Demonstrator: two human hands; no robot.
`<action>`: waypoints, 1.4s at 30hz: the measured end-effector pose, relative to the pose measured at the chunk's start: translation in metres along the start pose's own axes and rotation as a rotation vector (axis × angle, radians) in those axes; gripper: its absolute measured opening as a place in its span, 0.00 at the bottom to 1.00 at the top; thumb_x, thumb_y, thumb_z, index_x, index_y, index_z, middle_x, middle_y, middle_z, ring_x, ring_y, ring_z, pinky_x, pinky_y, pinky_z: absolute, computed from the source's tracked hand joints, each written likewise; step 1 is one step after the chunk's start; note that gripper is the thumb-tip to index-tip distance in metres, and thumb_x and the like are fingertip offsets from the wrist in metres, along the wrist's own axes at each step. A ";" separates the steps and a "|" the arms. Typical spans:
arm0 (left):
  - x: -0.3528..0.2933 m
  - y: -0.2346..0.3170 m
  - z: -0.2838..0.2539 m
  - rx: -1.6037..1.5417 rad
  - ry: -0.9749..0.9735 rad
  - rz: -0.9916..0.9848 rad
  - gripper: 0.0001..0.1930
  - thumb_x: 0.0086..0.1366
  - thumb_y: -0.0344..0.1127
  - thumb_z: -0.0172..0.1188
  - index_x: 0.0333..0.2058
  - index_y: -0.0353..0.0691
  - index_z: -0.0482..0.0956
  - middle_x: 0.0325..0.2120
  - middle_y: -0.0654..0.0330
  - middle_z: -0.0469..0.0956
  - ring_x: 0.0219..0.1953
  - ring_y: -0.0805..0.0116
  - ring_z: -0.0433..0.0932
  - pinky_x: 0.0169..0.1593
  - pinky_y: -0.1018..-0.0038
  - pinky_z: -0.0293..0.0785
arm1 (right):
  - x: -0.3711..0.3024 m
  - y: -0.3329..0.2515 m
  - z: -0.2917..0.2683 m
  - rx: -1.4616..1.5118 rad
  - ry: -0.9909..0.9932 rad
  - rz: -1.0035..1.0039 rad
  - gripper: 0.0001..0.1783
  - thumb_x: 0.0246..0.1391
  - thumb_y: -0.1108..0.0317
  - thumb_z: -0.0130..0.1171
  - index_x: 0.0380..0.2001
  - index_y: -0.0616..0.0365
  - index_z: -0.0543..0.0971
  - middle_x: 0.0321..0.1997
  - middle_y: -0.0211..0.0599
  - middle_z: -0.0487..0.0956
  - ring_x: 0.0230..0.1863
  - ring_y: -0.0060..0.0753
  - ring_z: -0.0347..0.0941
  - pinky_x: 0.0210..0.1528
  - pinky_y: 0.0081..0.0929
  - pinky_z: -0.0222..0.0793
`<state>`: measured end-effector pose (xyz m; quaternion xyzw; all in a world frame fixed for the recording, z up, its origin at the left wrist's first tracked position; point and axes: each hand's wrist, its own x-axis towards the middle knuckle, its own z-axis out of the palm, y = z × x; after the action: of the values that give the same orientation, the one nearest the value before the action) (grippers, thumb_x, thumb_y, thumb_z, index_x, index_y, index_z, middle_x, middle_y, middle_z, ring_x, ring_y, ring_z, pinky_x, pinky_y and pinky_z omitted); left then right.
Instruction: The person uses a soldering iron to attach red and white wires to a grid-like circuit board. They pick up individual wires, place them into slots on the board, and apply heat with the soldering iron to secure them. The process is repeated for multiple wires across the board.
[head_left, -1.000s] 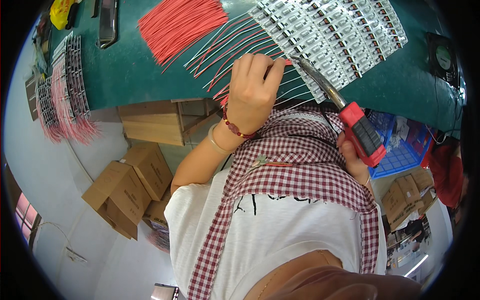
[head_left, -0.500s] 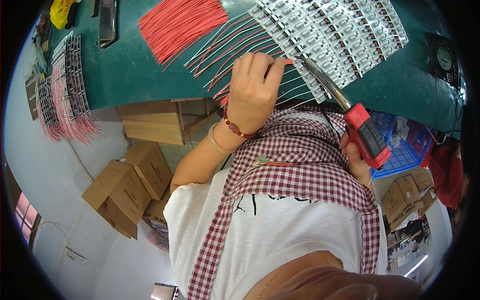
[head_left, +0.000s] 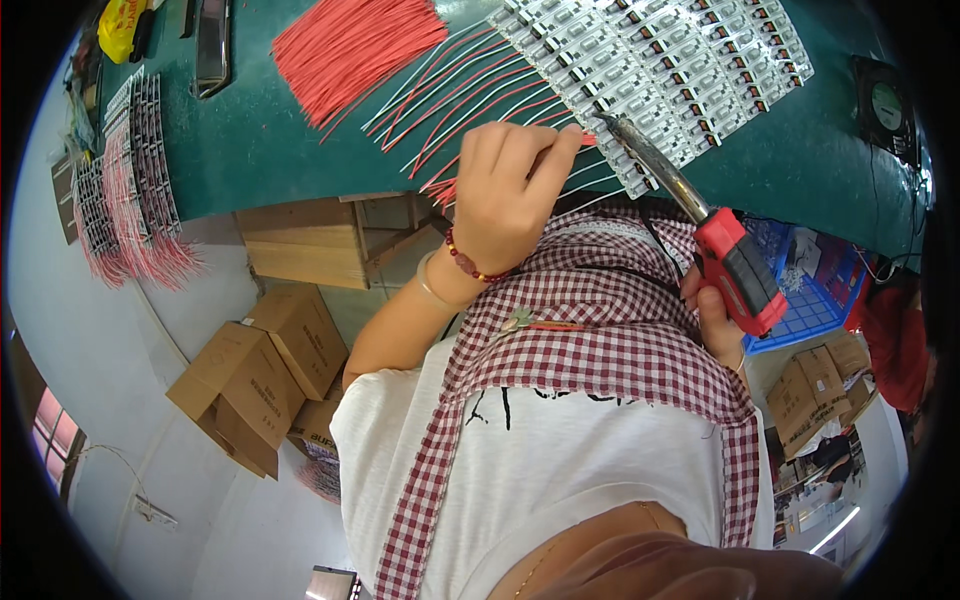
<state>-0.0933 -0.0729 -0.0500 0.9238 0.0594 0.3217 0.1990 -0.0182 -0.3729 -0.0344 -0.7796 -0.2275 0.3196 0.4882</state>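
Observation:
My left hand point(head_left: 512, 190) is closed in a pinch on thin red wires point(head_left: 440, 190), at the near-left edge of a panel of small circuit boards point(head_left: 650, 85). The wires' ends stick out on both sides of the hand; how many it holds I cannot tell. My right hand point(head_left: 715, 325), partly hidden, grips a red and black soldering iron point(head_left: 735, 265). The iron's metal tip points up and left, over the panel's edge just beyond my left fingertips. I cannot tell whether it touches. Red and white wires point(head_left: 430, 110) run out from that edge in a row.
A thick bundle of loose red wires point(head_left: 355, 55) lies on the green table point(head_left: 260, 150), beyond my left hand. Wired board panels point(head_left: 140, 170) hang at the far left. A black fan-like unit point(head_left: 885, 110) stands at right. Blue crate point(head_left: 800, 310) and cardboard boxes point(head_left: 250, 385) sit below table level.
My left hand has moved slightly nearer to me along the panel's edge, still pinching red wire. The iron has shifted slightly right and nearer, its tip still over the edge.

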 end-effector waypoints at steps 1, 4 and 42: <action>-0.002 0.001 0.003 -0.006 -0.041 -0.026 0.16 0.48 0.23 0.63 0.38 0.39 0.84 0.27 0.65 0.74 0.29 0.67 0.70 0.33 0.72 0.64 | -0.001 0.003 -0.001 -0.032 -0.002 -0.005 0.21 0.56 0.56 0.62 0.46 0.61 0.78 0.33 0.35 0.79 0.32 0.28 0.74 0.34 0.26 0.68; -0.003 0.001 0.005 -0.001 -0.091 -0.061 0.15 0.48 0.23 0.62 0.38 0.38 0.84 0.27 0.64 0.74 0.28 0.67 0.69 0.33 0.72 0.64 | -0.003 0.015 0.001 -0.105 -0.005 -0.036 0.33 0.57 0.45 0.60 0.53 0.64 0.71 0.28 0.32 0.75 0.25 0.19 0.66 0.26 0.20 0.61; -0.001 -0.003 0.008 0.032 -0.075 -0.047 0.14 0.48 0.21 0.63 0.37 0.38 0.83 0.27 0.64 0.73 0.29 0.66 0.70 0.33 0.72 0.64 | 0.005 -0.013 0.003 0.124 0.061 -0.021 0.15 0.53 0.60 0.62 0.35 0.63 0.79 0.27 0.35 0.78 0.26 0.29 0.74 0.29 0.26 0.68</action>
<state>-0.0891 -0.0726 -0.0571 0.9366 0.0790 0.2811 0.1937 -0.0175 -0.3626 -0.0244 -0.7548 -0.2006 0.3040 0.5455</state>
